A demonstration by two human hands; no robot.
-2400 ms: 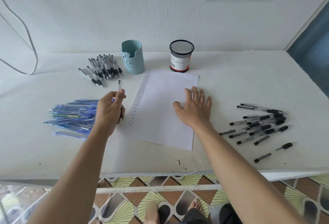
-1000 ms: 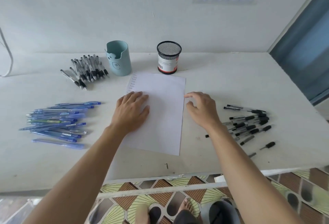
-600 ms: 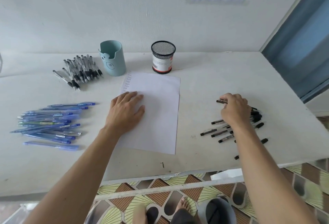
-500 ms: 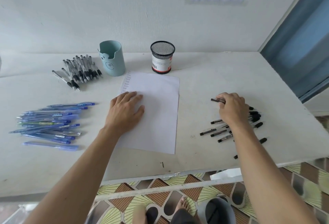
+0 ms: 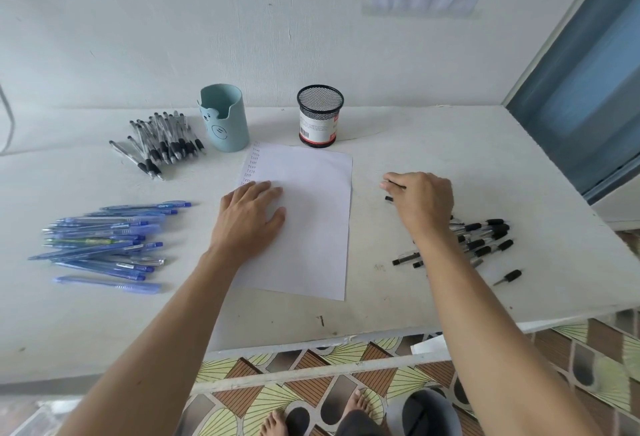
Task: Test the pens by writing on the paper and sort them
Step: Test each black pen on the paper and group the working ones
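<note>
A white tabletop (image 5: 450, 144) is carrying everything, and the sheet of paper (image 5: 311, 227) is lying at its middle, its far edge sitting just in front of a pale blue cup (image 5: 225, 120) and a black mesh cup (image 5: 320, 116). Three heaps are lying around the sheet: blue pens (image 5: 104, 241) well to the left, clear pens (image 5: 162, 141) with dark grips beside the pale blue cup, and black pens (image 5: 485, 238) to the right, partly hiding under the forearm. The left hand (image 5: 249, 220) is pressing flat on the paper's left half, fingers straight and slightly spread, just below a column of small writing (image 5: 252, 165) running down the margin. The right hand (image 5: 422, 203) is hovering between the paper and the black heap, its fingers (image 5: 398, 179) curling round one pen (image 5: 388, 198), of which only a dark end is showing. That pen is likely weighing next to nothing and staying stiff and smooth, so it is probably wanting a pinch low on the barrel near the tip for writing. The thin sheet is apt to be sliding or creasing, which the flat hand is guarding against.
</note>
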